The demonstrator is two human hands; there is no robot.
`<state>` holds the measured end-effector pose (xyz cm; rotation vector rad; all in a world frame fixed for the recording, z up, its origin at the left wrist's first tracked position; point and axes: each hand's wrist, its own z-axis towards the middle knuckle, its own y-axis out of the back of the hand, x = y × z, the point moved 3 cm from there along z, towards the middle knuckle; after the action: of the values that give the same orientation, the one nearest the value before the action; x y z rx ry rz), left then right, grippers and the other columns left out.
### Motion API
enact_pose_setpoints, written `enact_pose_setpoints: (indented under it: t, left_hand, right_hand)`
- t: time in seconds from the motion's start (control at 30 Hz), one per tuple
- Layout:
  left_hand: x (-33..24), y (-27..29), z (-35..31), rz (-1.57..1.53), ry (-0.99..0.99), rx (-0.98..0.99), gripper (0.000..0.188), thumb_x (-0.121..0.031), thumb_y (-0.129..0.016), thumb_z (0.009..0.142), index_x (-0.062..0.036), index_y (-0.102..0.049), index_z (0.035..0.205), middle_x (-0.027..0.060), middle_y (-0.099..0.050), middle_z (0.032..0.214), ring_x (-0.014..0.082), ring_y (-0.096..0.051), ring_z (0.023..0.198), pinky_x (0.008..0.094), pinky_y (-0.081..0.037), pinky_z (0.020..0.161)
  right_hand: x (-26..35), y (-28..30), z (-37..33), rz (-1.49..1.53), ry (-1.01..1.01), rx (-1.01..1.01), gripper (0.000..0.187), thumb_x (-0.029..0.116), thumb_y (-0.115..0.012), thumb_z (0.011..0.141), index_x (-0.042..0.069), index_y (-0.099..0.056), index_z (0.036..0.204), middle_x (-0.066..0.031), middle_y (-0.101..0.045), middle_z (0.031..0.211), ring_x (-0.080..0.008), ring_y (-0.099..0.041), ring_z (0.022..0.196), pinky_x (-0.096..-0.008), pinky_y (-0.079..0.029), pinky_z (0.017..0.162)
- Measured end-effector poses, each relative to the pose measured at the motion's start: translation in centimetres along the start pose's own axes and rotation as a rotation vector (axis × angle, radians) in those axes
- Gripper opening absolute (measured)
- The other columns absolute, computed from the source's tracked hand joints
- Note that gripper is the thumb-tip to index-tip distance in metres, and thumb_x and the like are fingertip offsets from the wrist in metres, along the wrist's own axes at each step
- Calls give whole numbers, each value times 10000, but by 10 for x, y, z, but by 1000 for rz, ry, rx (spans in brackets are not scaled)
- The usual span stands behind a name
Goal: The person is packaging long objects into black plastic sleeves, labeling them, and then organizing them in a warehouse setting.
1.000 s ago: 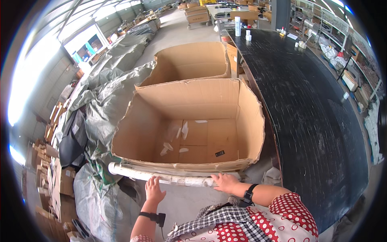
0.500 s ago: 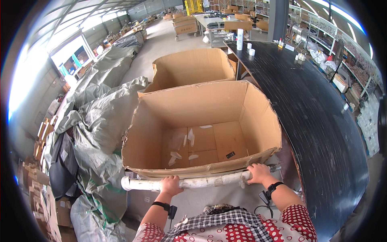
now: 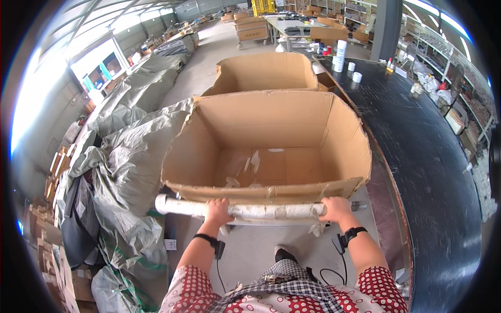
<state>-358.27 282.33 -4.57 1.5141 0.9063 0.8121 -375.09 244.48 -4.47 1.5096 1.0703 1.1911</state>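
In front of me is a large open cardboard box (image 3: 271,117) with a few pale scraps (image 3: 255,160) on its floor. Along its near side runs a white push handle (image 3: 271,211), a thick bar that looks wrapped. My left hand (image 3: 218,211) is closed around the bar left of its middle. Toward the bar's right end, my right hand (image 3: 336,209) grips it as well. Both arms reach forward, each with a black band on the wrist. A second open cardboard box (image 3: 269,70) stands directly beyond the first.
A long black-topped table (image 3: 417,156) runs close along the right, with a white spray can (image 3: 340,56) and small white containers on it. Grey-green tarpaulins (image 3: 130,172) cover heaps on the left. Farther off, a cardboard-sided cart (image 3: 251,32) stands on the floor (image 3: 201,49).
Both hands and the bar sit higher in the picture, farther from my body. The box's near wall now hides more of its floor. A foot has come into view below the bar.
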Motion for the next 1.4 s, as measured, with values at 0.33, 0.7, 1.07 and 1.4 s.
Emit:
enact_pose_setpoints:
  t: [0.33,0.7,1.07,1.4]
  left_hand:
    - [64,10,56,-24,15,-22,609,-304,-846,476,-109,-604,999,91,-612,1053,271,-530,1081,391,-368,990]
    - [103,-17,-75,-24,-50,-17,526,-300,-799,520,-112,-597,968,89,-612,972,273,-541,1039,393,-358,989]
    - [112,-47,-272,32,-44,37,543,-347,-807,527,-116,-595,970,65,-604,965,259,-538,1030,397,-351,983]
    - [63,-56,-429,55,26,100,534,-331,-788,532,-159,-610,1006,71,-595,1000,273,-517,1076,421,-347,994]
  right_hand:
    - [63,8,44,35,-39,7,528,467,-776,513,133,-644,900,-93,-663,833,-288,-641,815,-408,-511,711]
    - [140,-48,-73,8,-49,-36,556,496,-773,520,131,-631,915,-78,-652,892,-274,-625,854,-406,-500,733]
    - [199,-94,-249,91,-7,3,480,490,-743,551,145,-630,865,-74,-649,838,-285,-631,793,-411,-497,671]
    - [191,-113,-388,171,160,30,458,487,-700,642,139,-627,930,-65,-652,821,-263,-626,841,-397,-479,736]
